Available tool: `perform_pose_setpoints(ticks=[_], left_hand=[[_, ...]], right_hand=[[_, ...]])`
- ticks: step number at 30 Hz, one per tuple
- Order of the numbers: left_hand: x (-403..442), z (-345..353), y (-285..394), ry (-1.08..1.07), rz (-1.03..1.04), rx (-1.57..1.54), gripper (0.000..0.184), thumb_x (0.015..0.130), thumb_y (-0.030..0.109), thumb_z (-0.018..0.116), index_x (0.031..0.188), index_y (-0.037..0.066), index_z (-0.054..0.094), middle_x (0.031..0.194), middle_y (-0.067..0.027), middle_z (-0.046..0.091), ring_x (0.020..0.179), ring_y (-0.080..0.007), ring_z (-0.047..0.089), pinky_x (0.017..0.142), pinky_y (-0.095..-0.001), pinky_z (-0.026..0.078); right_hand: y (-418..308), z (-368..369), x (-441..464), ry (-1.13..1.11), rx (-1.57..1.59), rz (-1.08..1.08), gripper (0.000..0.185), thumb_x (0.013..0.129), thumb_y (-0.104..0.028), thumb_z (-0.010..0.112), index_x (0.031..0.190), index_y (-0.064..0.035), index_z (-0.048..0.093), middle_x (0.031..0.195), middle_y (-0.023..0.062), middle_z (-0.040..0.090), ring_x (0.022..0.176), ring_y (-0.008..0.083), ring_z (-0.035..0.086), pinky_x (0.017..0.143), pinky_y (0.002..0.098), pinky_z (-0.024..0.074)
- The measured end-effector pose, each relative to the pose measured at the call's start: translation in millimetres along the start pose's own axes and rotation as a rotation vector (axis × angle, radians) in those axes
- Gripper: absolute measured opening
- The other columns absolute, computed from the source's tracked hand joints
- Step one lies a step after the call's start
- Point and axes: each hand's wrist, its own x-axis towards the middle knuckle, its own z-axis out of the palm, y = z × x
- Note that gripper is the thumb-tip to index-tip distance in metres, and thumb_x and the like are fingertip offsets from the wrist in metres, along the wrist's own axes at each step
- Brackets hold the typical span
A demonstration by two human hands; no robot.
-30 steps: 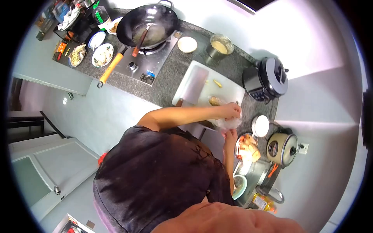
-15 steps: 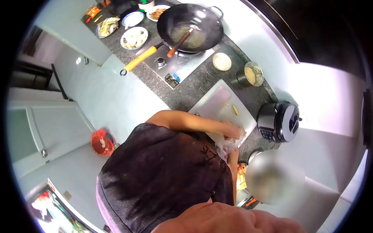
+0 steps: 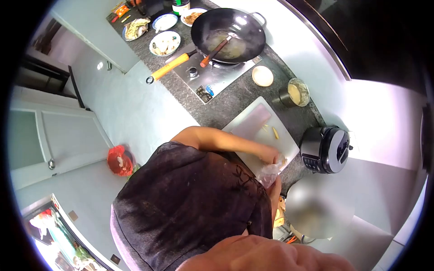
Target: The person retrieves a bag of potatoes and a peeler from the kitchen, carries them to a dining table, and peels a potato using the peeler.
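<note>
My left hand (image 3: 270, 156) is over the near right corner of a white cutting board (image 3: 246, 118), its fingers curled downward and partly hidden. Whatever it may hold does not show clearly. A clear plastic bag (image 3: 269, 172) hangs just below it, at the board's edge. My right hand (image 3: 275, 184) grips the bag from the other side, mostly covered by it. Small yellowish pieces (image 3: 284, 161) lie beside my left fingers. Farther up the board rests a yellow strip of food (image 3: 275, 132), with thinner slivers near it.
A black wok (image 3: 228, 35) with a wooden-handled utensil (image 3: 218, 49) sits on the stove (image 3: 193, 81). Plates of food (image 3: 165, 44) stand beyond. A small bowl (image 3: 262, 76), a metal container (image 3: 298, 92) and an electric cooker (image 3: 326, 150) line the wall. A red bin (image 3: 120, 161) is on the floor.
The camera view has shifted slightly. The plastic bag looks more spread out between my hands, and my left hand has moved a little relative to it.
</note>
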Motion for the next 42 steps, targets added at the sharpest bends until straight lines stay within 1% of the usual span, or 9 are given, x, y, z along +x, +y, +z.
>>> perform_pose_setpoints(ticks=[2,8,17,20,23,25,29,31,42], left_hand=[[-7.3,5.0,14.6,0.176,0.052,0.181,0.012,0.069,0.015,0.066,0.075,0.007,0.073,0.071,-0.0102,0.069,0.062,-0.0221,0.063,0.058,-0.0381,0.049],[9.9,28.9,2.5,0.238,0.177,0.147,0.015,0.074,0.019,0.065,0.082,0.006,0.067,0.081,-0.0108,0.068,0.074,-0.0244,0.065,0.066,-0.0390,0.049],[-0.4,18.2,-26.1,0.233,0.282,-0.123,0.005,0.080,0.005,0.060,0.083,0.002,0.060,0.078,-0.0057,0.059,0.070,-0.0172,0.056,0.065,-0.0309,0.047],[-5.4,18.3,-45.6,0.068,0.157,-0.310,0.006,0.082,0.006,0.061,0.087,0.003,0.060,0.080,-0.0020,0.058,0.072,-0.0115,0.055,0.065,-0.0269,0.046],[-21.7,11.5,-27.7,0.076,0.080,-0.352,0.008,0.086,0.010,0.057,0.093,0.006,0.061,0.080,-0.0003,0.060,0.073,-0.0090,0.055,0.058,-0.0240,0.044],[-24.1,6.0,-24.4,0.083,-0.032,-0.352,0.010,0.088,0.011,0.056,0.095,0.007,0.060,0.081,0.0003,0.060,0.074,-0.0078,0.055,0.055,-0.0224,0.043],[-34.1,-11.3,-19.9,0.155,-0.082,-0.359,0.013,0.089,0.012,0.052,0.099,0.008,0.060,0.083,-0.0002,0.063,0.069,-0.0069,0.055,0.048,-0.0207,0.039],[-33.5,-19.0,-26.3,0.176,-0.118,-0.370,0.015,0.090,0.011,0.049,0.100,0.008,0.060,0.083,-0.0008,0.063,0.068,-0.0075,0.055,0.047,-0.0213,0.038],[-27.5,-18.6,-49.5,0.125,-0.183,-0.415,0.014,0.089,0.012,0.051,0.099,0.009,0.060,0.080,0.0006,0.063,0.056,-0.0046,0.048,0.042,-0.0212,0.035]], right_hand=[[8.5,-13.4,3.4,-0.001,0.001,0.027,0.036,0.092,-0.021,0.053,0.121,-0.0009,0.054,0.112,0.0082,0.060,0.098,0.0169,0.059,0.081,0.0285,0.0465],[20.6,-46.7,2.8,0.274,-0.638,-0.168,0.021,0.093,-0.021,0.054,0.100,-0.0034,0.062,0.082,0.0006,0.060,0.069,0.0095,0.055,0.060,0.0231,0.0432],[-152.3,179.8,-173.3,0.508,-0.553,-1.982,0.040,0.079,0.004,0.048,0.117,-0.0057,0.048,0.086,0.0053,0.058,0.080,0.0192,0.056,0.079,0.0362,0.0464],[-185.3,200.5,-226.1,-0.451,-0.221,-2.362,0.024,0.081,-0.007,0.057,0.105,-0.0079,0.057,0.098,0.0027,0.060,0.084,0.0148,0.055,0.077,0.0314,0.0448],[-188.9,211.0,-248.2,-1.571,0.110,-2.003,0.015,0.087,-0.011,0.061,0.101,-0.0063,0.059,0.112,0.0070,0.060,0.088,0.0150,0.054,0.074,0.0295,0.0457],[-176.7,207.7,-278.7,-0.508,-0.608,-2.479,0.006,0.087,-0.010,0.059,0.088,-0.0035,0.059,0.084,0.0037,0.063,0.075,0.0157,0.056,0.070,0.0263,0.0449],[-173.3,207.0,-282.0,-0.914,-0.397,-2.128,0.007,0.086,-0.010,0.058,0.088,-0.0031,0.060,0.081,0.0025,0.063,0.073,0.0152,0.056,0.070,0.0264,0.0448],[-161.8,201.3,-286.4,-0.299,-0.721,-2.474,0.009,0.086,-0.010,0.059,0.091,-0.0025,0.060,0.084,0.0031,0.064,0.075,0.0151,0.056,0.071,0.0277,0.0454],[-148.5,207.1,-293.7,0.089,-0.905,-2.599,0.015,0.087,-0.014,0.058,0.095,-0.0011,0.060,0.094,0.0046,0.066,0.084,0.0166,0.060,0.075,0.0306,0.0474]])
